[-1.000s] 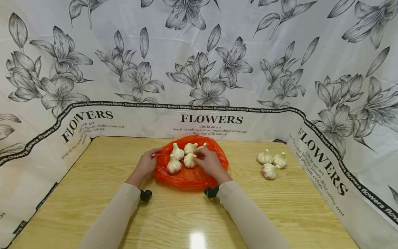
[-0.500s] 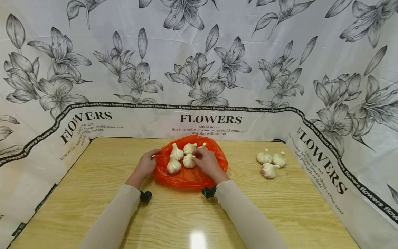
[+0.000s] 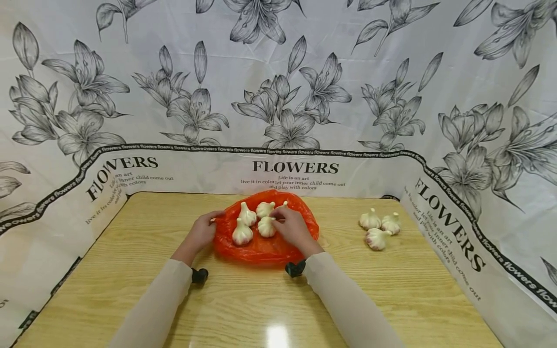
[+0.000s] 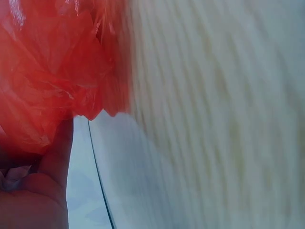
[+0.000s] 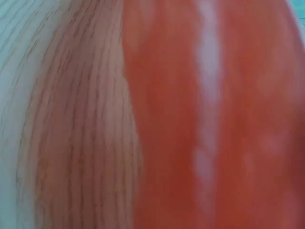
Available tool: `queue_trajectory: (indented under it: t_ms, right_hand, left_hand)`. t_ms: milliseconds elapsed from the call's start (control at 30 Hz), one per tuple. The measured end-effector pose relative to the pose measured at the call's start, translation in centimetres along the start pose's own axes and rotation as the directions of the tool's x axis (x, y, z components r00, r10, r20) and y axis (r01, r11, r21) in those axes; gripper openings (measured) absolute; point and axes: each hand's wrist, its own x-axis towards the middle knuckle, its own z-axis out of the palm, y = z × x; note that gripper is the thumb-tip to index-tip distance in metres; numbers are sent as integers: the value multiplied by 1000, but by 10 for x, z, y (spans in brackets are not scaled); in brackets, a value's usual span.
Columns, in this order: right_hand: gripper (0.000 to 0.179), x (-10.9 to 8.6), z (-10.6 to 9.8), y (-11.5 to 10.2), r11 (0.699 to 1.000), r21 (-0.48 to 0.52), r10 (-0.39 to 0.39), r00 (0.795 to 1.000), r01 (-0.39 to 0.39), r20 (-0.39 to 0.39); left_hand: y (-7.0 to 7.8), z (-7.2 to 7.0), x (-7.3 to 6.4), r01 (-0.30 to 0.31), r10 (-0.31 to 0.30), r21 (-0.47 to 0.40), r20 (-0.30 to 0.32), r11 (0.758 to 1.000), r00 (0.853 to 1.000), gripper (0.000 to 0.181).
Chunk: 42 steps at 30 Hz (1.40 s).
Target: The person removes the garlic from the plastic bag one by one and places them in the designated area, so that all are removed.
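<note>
A red plastic bag (image 3: pixel 256 253) lies spread open on the table, with several garlic bulbs inside it. My left hand (image 3: pixel 202 234) pinches the bag's left edge; in the left wrist view its thumb (image 4: pixel 56 157) lies against the crumpled red plastic. Over the bag's right side, my right hand (image 3: pixel 293 226) pinches the stem of a garlic bulb (image 3: pixel 266 226). Left of that bulb sit two more, a front garlic bulb (image 3: pixel 242 235) and a rear garlic bulb (image 3: pixel 248 215). Behind it is another garlic bulb (image 3: pixel 265 209), and one garlic bulb (image 3: pixel 284 205) is partly hidden by my right hand.
Three garlic bulbs (image 3: pixel 376 232) form a group on the table's right side. The wooden table (image 3: pixel 243 299) is bounded at the back and sides by a white flower-printed cloth (image 3: pixel 209 176). Red plastic blurs across the right wrist view.
My left hand and the bag's left edge have shifted slightly left. The bulb at my right fingertips has turned and moved a little to the right. The group of three stays put.
</note>
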Motion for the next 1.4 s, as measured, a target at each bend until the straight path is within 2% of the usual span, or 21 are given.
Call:
queue_trajectory:
  t_ms: [333, 500, 733, 867, 1067, 1233, 1400]
  right_hand:
    - [17, -1, -10, -4, 997, -19, -72, 997, 72, -1]
    - [17, -5, -22, -11, 995, -11, -98, 995, 97, -21]
    - [15, -11, -40, -15, 990, -52, -131, 990, 128, -52]
    - [16, -11, -50, -13, 989, -78, -133, 990, 129, -55]
    - [17, -14, -64, -6, 988, -40, -153, 984, 150, -91]
    - [18, -19, -73, 4, 988, -41, -153, 981, 149, -121]
    - [18, -26, -85, 12, 984, -56, -175, 973, 168, -148]
  left_hand:
    - [-4, -5, 4, 3, -3, 9, -4, 1000, 1000, 46]
    - [-2, -4, 4, -2, 2, 21, -13, 1000, 1000, 46]
    - [0, -3, 5, -1, 2, 27, -16, 1000, 1000, 46]
    - [2, -3, 7, -3, 3, 29, -19, 1000, 1000, 47]
    - [4, -5, 7, 9, -8, 27, -29, 1000, 1000, 46]
    - [2, -2, 7, 33, -33, 19, -17, 999, 999, 46]
    - [-1, 0, 6, 32, -32, 23, -14, 999, 999, 47]
